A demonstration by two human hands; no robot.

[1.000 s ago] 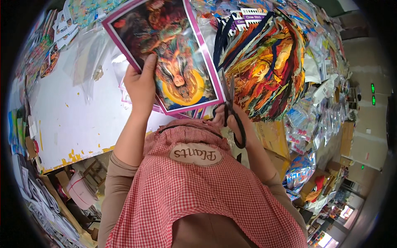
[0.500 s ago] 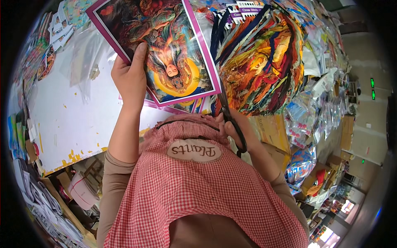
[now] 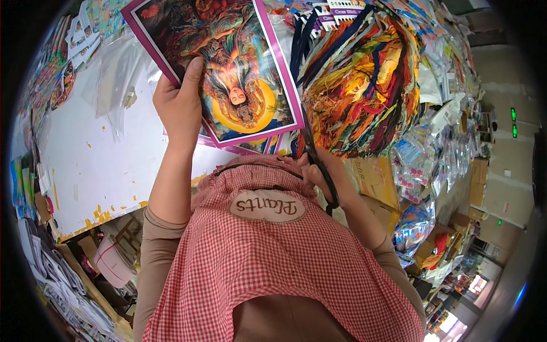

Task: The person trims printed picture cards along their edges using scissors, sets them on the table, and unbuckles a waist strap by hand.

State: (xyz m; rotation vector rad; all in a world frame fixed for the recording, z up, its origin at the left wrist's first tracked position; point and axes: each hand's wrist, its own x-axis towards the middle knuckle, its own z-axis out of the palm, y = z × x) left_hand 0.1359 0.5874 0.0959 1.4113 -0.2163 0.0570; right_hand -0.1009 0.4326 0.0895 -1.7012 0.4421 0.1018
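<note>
Gripped picture card (image 3: 222, 74) in left hand (image 3: 179, 105), at ten o'clock from right hand (image 3: 327, 176) clutching scissors (image 3: 319, 165).

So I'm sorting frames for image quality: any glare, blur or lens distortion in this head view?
Head view: strong fisheye, the white table edge bows and black corners ring the frame; a pale sheen lies over the glossy print held by the left hand; light is even and bright with no hard shadows; the scissors in the right hand look fairly sharp, and the far rim clutter is squeezed small.
</note>
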